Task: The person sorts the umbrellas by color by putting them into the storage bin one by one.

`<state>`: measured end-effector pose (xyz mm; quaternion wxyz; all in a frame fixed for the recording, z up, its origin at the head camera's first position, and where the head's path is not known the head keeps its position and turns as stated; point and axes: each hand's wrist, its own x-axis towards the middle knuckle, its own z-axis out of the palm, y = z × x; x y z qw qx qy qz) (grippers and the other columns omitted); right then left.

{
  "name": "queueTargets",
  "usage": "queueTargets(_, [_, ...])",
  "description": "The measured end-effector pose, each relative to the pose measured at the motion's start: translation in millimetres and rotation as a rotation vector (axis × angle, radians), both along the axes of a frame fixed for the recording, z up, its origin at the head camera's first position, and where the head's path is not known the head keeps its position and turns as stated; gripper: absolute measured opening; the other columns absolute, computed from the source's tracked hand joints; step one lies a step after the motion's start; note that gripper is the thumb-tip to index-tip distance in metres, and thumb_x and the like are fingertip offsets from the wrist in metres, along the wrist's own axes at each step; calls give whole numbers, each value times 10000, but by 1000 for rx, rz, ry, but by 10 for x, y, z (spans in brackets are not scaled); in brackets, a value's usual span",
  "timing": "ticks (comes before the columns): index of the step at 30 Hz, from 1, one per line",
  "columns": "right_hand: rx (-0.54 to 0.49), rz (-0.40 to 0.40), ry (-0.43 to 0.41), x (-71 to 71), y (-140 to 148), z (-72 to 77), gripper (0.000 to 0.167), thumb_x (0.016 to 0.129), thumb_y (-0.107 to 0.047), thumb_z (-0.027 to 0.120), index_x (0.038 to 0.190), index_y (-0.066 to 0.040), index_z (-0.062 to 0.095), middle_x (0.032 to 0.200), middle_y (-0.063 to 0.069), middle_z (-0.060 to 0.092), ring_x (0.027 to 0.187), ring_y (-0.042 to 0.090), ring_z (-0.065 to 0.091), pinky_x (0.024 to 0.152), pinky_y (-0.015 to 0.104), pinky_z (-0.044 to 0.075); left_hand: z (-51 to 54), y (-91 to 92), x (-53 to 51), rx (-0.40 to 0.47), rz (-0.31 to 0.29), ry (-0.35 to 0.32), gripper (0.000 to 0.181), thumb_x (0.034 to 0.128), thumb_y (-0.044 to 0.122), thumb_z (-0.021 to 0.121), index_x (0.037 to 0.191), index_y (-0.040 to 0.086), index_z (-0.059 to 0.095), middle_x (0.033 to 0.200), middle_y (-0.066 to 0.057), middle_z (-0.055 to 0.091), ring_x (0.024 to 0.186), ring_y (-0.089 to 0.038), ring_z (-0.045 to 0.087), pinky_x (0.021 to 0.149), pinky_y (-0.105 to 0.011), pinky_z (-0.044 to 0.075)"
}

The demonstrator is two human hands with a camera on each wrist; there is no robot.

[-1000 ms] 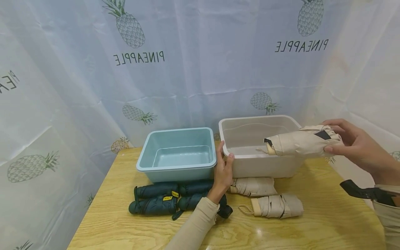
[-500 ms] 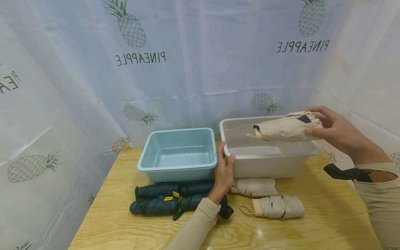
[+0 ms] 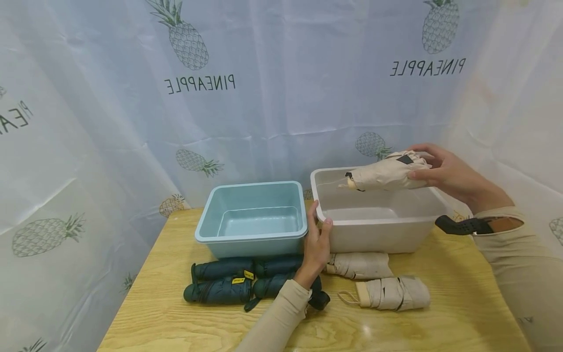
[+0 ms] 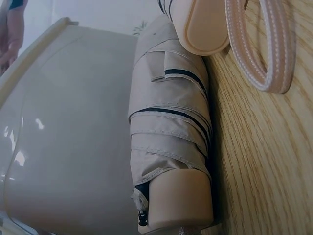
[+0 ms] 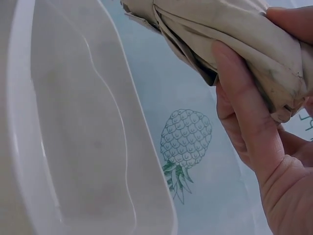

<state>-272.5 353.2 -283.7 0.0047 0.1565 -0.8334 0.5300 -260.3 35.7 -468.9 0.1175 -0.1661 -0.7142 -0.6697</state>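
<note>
In the head view my right hand grips the far end of a folded beige umbrella, holding it above the white bin. Its pale handle points left. The right wrist view shows the fingers wrapped round the beige cloth, with the bin's bare inside beside it. My left hand holds the white bin's front left corner, thumb at the front and fingers on the left side. Two more beige umbrellas, one close to the bin and one nearer me, lie on the table.
A light blue bin stands left of the white one. Several dark green folded umbrellas lie before it on the wooden table, partly behind my left forearm. A pineapple-print curtain hangs behind.
My right hand has carried the beige umbrella left and slightly up, from the white bin's right side to over its opening. The left hand stays at the bin's corner.
</note>
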Motion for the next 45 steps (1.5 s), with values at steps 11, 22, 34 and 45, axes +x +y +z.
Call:
queueTargets(11, [54,-44,-103,-280,-112,15,562,989,-84,672,1472,-187,403,1177,-101,609,972,108,670,823,304,597,6,-5,0,9,-13,3,595,1059,412,452,1608,350,230,1562,-14,454,1297,-224,547,1015,-459,490])
queueTargets(22, [191,-44,-165,-560,-272,-39,717,962,-206,735,1544,-117,326,1455,221,440,1019,142,633,859,331,580,-25,4,-11,18,-18,9,581,1065,411,450,1598,405,219,1538,-15,471,1257,-229,569,998,-424,496])
queueTargets(34, [211,32,-205,-793,-430,-178,654,948,-107,728,1500,-47,381,1294,216,559,990,215,653,862,463,624,-30,-2,-18,25,-29,20,589,1073,396,451,1610,351,214,1545,-27,458,1248,-229,576,996,-416,499])
queueTargets(45, [317,64,-262,-981,-531,-327,726,916,-117,760,1513,-4,363,1389,340,469,1011,265,660,837,436,627,12,8,4,11,-5,-2,582,1063,408,468,1596,384,236,1533,-34,479,1267,-217,565,1008,-433,495])
